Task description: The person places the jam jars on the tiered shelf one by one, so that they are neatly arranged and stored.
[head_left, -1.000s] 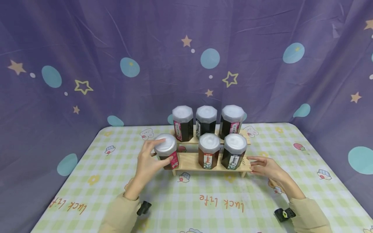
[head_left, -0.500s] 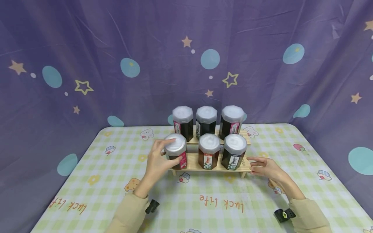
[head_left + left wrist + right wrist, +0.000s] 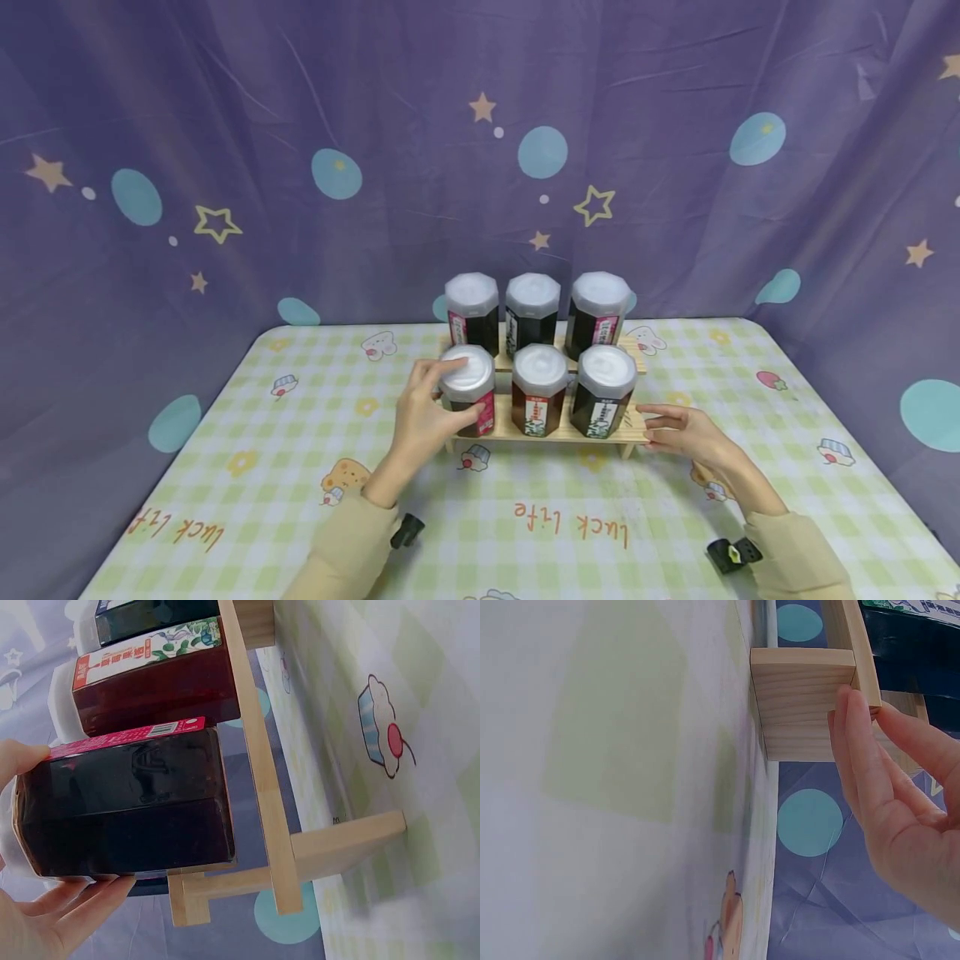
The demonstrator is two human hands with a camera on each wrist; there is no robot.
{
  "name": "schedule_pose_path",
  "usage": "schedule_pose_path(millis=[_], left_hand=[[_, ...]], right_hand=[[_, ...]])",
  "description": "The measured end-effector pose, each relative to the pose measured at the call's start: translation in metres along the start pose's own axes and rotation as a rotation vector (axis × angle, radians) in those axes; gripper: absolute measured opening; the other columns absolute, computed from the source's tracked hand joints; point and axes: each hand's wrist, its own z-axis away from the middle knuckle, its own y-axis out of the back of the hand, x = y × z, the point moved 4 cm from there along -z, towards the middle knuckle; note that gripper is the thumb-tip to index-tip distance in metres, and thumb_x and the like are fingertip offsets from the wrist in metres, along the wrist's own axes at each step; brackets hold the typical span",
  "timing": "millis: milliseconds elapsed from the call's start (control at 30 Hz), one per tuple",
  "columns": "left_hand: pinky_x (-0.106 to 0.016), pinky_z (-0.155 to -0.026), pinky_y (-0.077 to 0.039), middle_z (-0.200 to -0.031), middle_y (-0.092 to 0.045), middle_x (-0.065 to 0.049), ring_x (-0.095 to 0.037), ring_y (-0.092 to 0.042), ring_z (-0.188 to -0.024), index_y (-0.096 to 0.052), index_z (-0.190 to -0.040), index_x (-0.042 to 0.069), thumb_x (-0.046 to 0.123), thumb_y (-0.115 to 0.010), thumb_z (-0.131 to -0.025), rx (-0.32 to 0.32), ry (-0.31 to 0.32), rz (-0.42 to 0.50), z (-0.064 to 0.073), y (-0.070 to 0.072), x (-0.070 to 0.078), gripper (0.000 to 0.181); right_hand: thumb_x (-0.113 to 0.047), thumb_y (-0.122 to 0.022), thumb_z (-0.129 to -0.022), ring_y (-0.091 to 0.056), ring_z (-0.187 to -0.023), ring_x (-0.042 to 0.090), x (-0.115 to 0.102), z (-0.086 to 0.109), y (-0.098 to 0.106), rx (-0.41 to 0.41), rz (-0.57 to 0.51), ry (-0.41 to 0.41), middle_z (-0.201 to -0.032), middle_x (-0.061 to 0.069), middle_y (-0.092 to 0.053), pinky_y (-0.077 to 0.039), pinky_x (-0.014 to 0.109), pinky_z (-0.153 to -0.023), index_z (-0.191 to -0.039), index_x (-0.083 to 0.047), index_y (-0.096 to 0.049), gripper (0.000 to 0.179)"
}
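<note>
My left hand (image 3: 429, 407) grips an octagonal jar (image 3: 474, 400) of dark contents with a white lid and pink label, thumb and fingers around its upper part. It is upright over the left end of the lower tier of a two-tier wooden rack (image 3: 504, 423). In the left wrist view, a narrow gap shows between the jar's base (image 3: 225, 796) and the shelf's front edge (image 3: 262, 772). Beside it stand a reddish-brown jar (image 3: 537, 408) and a dark jar (image 3: 598, 408). My right hand (image 3: 686, 432) holds the rack's right end, fingers above and below the board (image 3: 866, 671).
Three more dark jars, the left (image 3: 476, 321), middle (image 3: 531, 321) and right (image 3: 596, 321), stand on the rack's upper tier (image 3: 633, 354). The rack rests on a green checked tablecloth (image 3: 570, 550). Behind it hangs a purple curtain (image 3: 405, 233).
My left hand has moved to the right with the jar, from beyond the rack's left end to over the lower tier, closer to the reddish-brown jar. The right hand has stayed still.
</note>
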Motion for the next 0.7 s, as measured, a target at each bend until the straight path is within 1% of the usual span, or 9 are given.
schedule_pose_path(millis=[200,400,700], left_hand=[[-0.031,-0.071,-0.051,-0.102,-0.049,-0.009,-0.026,-0.055,-0.091,-0.061,-0.106,0.012,0.012,-0.082,-0.054,-0.012,0.008,0.007,0.000,-0.006,-0.001,0.056],[-0.031,-0.071,-0.051,-0.102,-0.050,-0.010,-0.027,-0.056,-0.090,-0.061,-0.106,0.012,0.012,-0.081,-0.055,-0.012,0.009,0.005,-0.001,-0.008,-0.001,0.056],[-0.029,-0.066,-0.050,-0.101,-0.050,-0.009,-0.024,-0.056,-0.085,-0.061,-0.106,0.014,0.013,-0.081,-0.055,-0.008,-0.016,-0.024,-0.001,-0.013,-0.005,0.055]], right_hand=[[-0.005,-0.055,-0.086,-0.057,-0.090,0.010,0.000,0.000,0.000,0.003,-0.004,0.000,-0.114,0.025,-0.050,-0.048,0.036,-0.080,-0.129,0.011,-0.034,0.051],[-0.005,-0.054,-0.087,-0.057,-0.091,0.010,0.000,0.000,0.000,-0.004,-0.015,0.002,-0.114,0.025,-0.050,-0.048,0.037,-0.080,-0.130,0.011,-0.033,0.051],[-0.004,-0.054,-0.087,-0.058,-0.088,0.010,-0.001,0.001,-0.001,-0.004,-0.028,-0.004,-0.111,0.021,-0.053,-0.048,0.037,-0.080,-0.130,0.012,-0.033,0.051]])
